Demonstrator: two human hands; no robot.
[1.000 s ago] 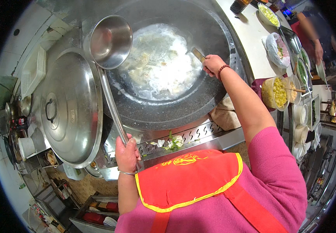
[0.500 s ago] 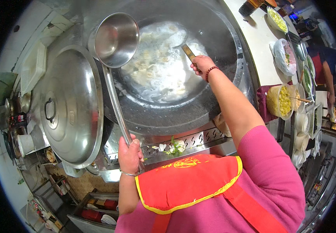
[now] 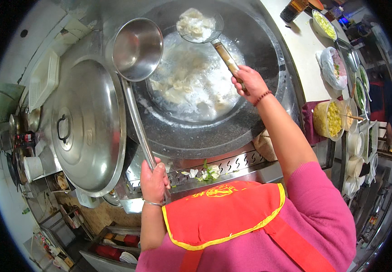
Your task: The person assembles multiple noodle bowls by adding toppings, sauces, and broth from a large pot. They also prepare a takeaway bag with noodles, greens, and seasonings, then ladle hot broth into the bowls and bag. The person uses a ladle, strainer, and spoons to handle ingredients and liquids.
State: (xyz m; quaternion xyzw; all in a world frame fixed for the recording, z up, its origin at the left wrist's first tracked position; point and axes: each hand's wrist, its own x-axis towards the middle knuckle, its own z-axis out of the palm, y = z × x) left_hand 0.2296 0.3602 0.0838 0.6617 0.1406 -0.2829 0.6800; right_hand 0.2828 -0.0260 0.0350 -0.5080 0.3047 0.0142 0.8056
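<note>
My left hand (image 3: 155, 183) is closed round the long handle of a deep metal ladle (image 3: 138, 51). The ladle's bowl hangs at the left side of a big dark wok (image 3: 191, 144), and nothing shows inside it. In my right hand (image 3: 251, 85) is the handle of a round skimmer (image 3: 225, 56). Its head, above the far part of the wok, carries a heap of pale, wet dumplings (image 3: 196, 23). Below, more dumplings (image 3: 175, 92) float in cloudy, foaming water with steam over it.
A large metal lid (image 3: 89, 129) leans left of the wok. Scraps of greens and white bits (image 3: 208, 172) lie on the slotted metal ledge before me. On the right counter stand a tub of chopped yellow food (image 3: 327, 119), a plastic bag (image 3: 332, 68) and bowls; another person is beyond.
The skimmer has come up out of the water and moved away from me, with dumplings on it. My right hand has shifted slightly right and nearer; the ladle has hardly moved.
</note>
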